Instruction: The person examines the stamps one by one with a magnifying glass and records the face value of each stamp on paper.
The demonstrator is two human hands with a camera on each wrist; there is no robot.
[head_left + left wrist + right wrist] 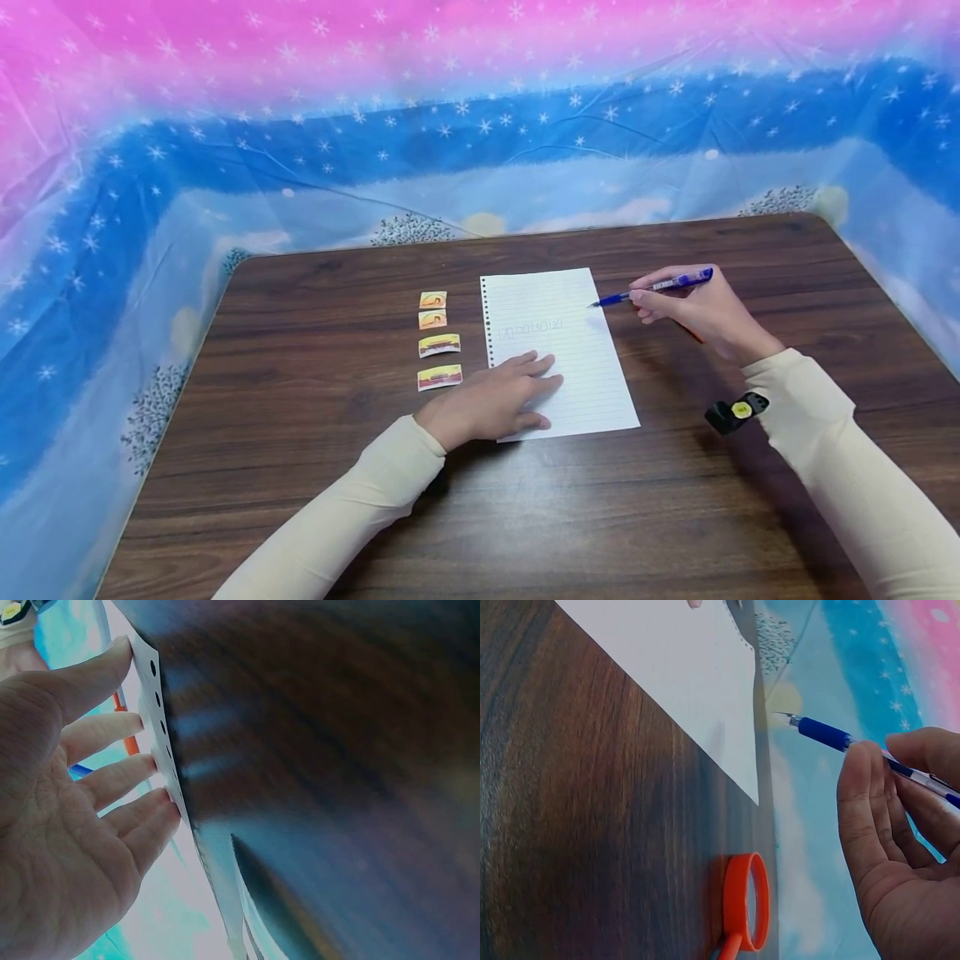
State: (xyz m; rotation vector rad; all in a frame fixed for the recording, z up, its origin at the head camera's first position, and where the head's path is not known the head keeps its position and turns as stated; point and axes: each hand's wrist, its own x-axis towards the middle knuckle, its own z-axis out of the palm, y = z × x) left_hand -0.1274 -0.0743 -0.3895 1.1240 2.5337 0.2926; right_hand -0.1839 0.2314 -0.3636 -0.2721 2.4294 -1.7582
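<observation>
A sheet of lined paper (592, 392) with punched holes along its left edge lies on the table, with one faint line of handwriting across it. My left hand (502, 396) rests on its lower left part, fingers spread and fairly straight. Above the paper's right edge, my right hand (705, 312) holds a blue pen (678, 282) between thumb and fingers. The pen's tip points left, toward the page. In the right wrist view the pen (823, 733) shows its blue grip and bare metal point.
An orange-rimmed magnifying glass (736, 900) lies on the table below my right hand, mostly hidden in the head view. Several small yellow and orange picture cards (439, 345) form a column left of the paper. Behind the wooden table (337, 300) hangs a snowflake-patterned cloth (450, 125).
</observation>
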